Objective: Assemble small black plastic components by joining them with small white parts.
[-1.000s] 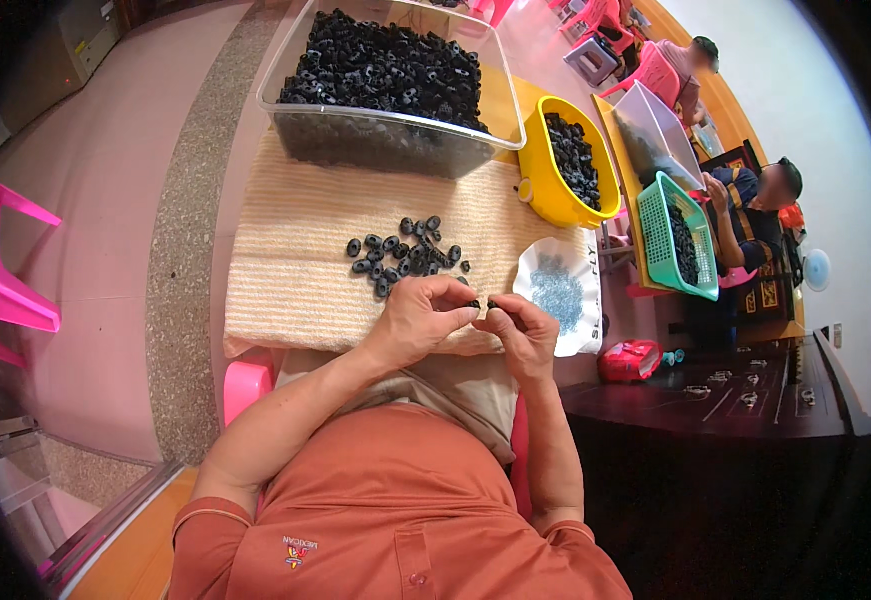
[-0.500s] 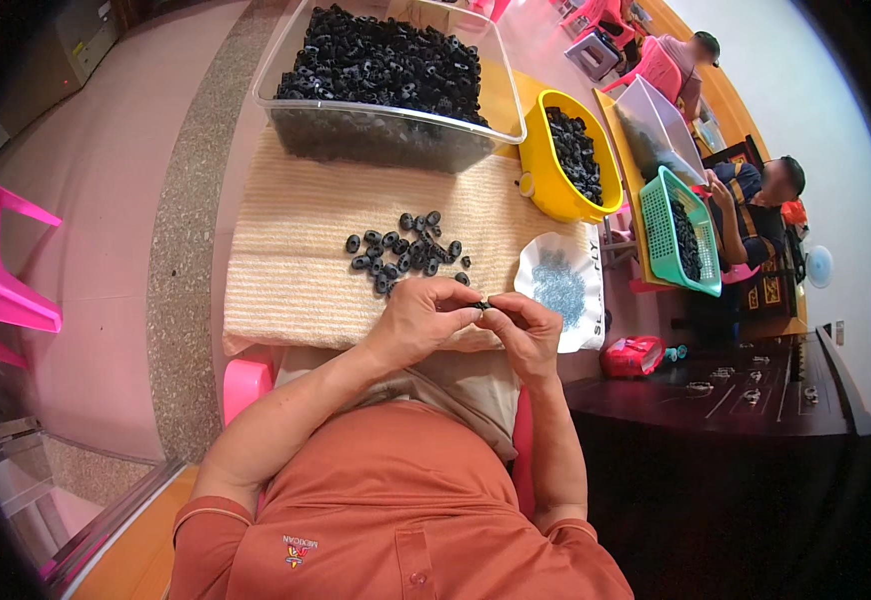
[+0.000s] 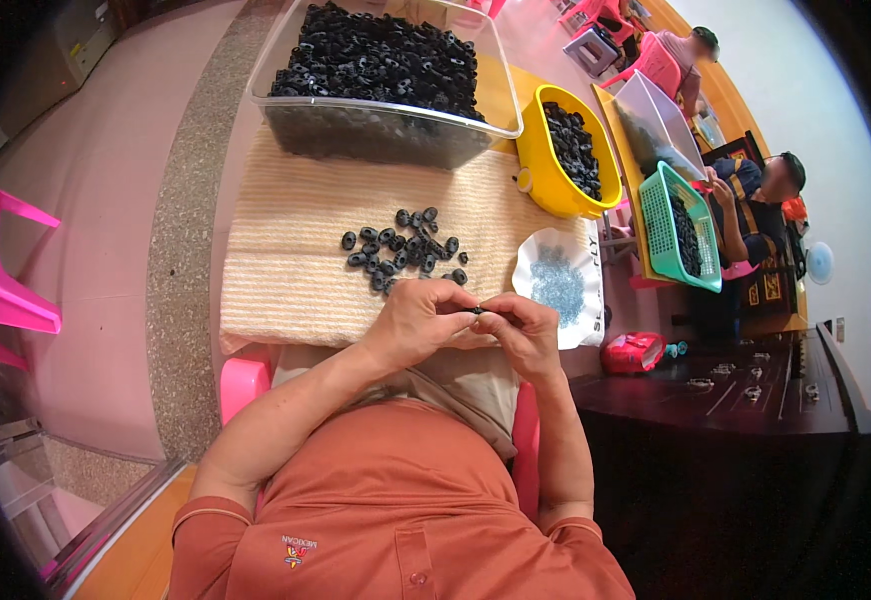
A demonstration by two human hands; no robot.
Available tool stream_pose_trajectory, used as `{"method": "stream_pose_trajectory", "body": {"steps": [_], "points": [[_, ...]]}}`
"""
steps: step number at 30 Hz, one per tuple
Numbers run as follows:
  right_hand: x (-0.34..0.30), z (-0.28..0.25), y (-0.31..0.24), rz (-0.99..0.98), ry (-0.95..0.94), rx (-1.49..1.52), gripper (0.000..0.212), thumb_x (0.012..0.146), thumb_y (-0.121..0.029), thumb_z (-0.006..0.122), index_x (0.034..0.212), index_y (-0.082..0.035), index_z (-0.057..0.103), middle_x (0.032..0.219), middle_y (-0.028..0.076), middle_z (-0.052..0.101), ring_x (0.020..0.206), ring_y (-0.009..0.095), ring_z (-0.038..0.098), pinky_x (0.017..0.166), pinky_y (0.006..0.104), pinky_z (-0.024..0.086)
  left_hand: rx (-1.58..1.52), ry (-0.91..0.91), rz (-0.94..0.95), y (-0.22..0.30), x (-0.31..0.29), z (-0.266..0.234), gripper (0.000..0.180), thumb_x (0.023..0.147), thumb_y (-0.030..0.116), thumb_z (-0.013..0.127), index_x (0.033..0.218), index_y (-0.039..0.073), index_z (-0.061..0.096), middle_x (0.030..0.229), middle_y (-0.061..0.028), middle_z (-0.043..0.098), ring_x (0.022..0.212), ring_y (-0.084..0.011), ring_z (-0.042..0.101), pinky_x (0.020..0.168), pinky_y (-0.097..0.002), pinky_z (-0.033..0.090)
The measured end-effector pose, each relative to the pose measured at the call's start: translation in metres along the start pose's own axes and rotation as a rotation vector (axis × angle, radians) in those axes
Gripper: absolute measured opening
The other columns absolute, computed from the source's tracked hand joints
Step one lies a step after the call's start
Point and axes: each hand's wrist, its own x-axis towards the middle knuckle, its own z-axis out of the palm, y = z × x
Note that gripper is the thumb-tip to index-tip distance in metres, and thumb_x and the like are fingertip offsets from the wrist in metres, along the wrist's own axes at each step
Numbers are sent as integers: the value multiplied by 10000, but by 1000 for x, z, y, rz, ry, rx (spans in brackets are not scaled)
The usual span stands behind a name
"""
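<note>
My left hand (image 3: 418, 318) and my right hand (image 3: 522, 330) meet at the near edge of the towel-covered table. Both are closed in a pinch on one small black plastic part (image 3: 477, 310), mostly covered by the fingertips. Just beyond my hands lies a loose group of black oval plastic parts (image 3: 416, 248) with holes in them. To the right of my right hand is a white scalloped dish (image 3: 588, 318) holding many small clear bluish pieces (image 3: 558, 285), too small to name.
A large clear bin (image 3: 376, 130) of black parts stands at the back, beside a yellow basket (image 3: 533, 150) of more. Farther right, a person (image 3: 751, 205) sits by a green basket (image 3: 664, 235). Pink stools (image 3: 6, 260) stand at left; a dark cabinet top (image 3: 696, 395) is at right.
A pale bit that showed between my fingertips is no longer visible. My hands stay together on the black part, and the whole view has shifted slightly.
</note>
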Motion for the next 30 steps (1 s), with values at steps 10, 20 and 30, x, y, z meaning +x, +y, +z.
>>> {"method": "stream_pose_trajectory", "body": {"steps": [10, 20, 30], "points": [[-3, 2, -2, 231, -29, 339, 129, 911, -73, 720, 970, 41, 729, 857, 50, 736, 747, 106, 687, 685, 240, 563, -13, 9, -29, -2, -1, 0, 140, 814, 58, 760, 921, -23, 718, 810, -118, 750, 729, -123, 702, 664, -275, 563], [-3, 10, 1, 243, -15, 466, 168, 929, -139, 724, 976, 22, 733, 805, 49, 719, 678, 82, 615, 617, 223, 485, -25, -11, -58, 5, 0, -4, 117, 799, 46, 760, 867, -25, 696, 769, -103, 734, 689, -113, 679, 628, -274, 551], [-4, 11, 13, 331, -27, 621, 170, 959, -132, 684, 999, 32, 698, 835, 91, 711, 727, 144, 670, 668, 286, 585, -10, -30, -41, 0, 0, -5, 110, 815, 48, 758, 845, -22, 678, 748, -81, 721, 682, -99, 661, 613, -276, 543]]}}
